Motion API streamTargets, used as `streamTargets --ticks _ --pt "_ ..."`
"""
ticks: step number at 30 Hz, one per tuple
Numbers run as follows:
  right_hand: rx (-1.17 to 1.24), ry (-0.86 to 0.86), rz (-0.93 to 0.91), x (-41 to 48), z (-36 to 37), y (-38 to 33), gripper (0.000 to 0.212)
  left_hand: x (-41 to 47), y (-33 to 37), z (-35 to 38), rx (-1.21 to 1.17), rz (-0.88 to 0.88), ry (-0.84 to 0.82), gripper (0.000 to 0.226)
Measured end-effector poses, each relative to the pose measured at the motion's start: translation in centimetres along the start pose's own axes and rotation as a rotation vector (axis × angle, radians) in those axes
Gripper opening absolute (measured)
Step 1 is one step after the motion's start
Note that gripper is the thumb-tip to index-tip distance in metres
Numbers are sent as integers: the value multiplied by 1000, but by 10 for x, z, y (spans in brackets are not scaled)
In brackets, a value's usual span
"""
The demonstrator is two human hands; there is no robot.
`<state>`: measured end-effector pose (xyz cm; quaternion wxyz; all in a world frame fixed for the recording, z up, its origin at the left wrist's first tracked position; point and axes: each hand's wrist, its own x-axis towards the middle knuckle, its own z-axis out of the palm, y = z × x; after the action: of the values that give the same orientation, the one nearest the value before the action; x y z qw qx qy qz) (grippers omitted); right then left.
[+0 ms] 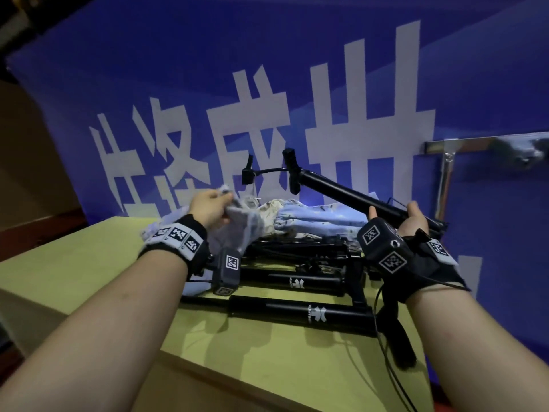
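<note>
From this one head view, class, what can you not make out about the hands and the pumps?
Head view:
- Right hand: its fingers are hidden behind the raised pump.
- Left hand: its fingertips are buried in the grey cloth.
- Pumps lying on the table: far ones covered by cloth, count unclear.
- Logo text on the nearest pump: too small, blurred.

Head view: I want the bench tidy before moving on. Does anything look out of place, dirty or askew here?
Yes. A crumpled pale denim cloth with dark stains lies at the back of the heap of black tubes on the table. The right hand grips a raised tube, tilted; the left hand grips a grey rag.
</note>
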<state>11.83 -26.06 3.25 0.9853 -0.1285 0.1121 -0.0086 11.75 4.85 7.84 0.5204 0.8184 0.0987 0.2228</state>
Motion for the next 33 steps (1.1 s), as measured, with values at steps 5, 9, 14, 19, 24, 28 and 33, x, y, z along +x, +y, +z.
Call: streamTargets --ticks 5,9,14,19,24,28,33 --pt "-36 56 -53 -15 -9 -14 42 -17 -34 53 507 35 -185 30" --pt "-150 23 -56 -29 -14 -18 47 -24 -44 63 654 322 -303 30" --pt "-41 65 -89 -43 -7 -14 39 -25 -46 51 826 506 -314 23" --pt "-24 46 -114 -55 -3 -9 38 -25 -41 39 1039 422 -431 17" --pt "-57 40 -122 -57 -6 -5 37 -24 -46 38 932 281 -400 68" --pt "-18 30 -118 -51 -10 -9 33 -18 -52 31 633 127 -344 103" --pt "42 -3 -126 -44 -13 -15 28 -13 -48 19 109 -54 -350 114"
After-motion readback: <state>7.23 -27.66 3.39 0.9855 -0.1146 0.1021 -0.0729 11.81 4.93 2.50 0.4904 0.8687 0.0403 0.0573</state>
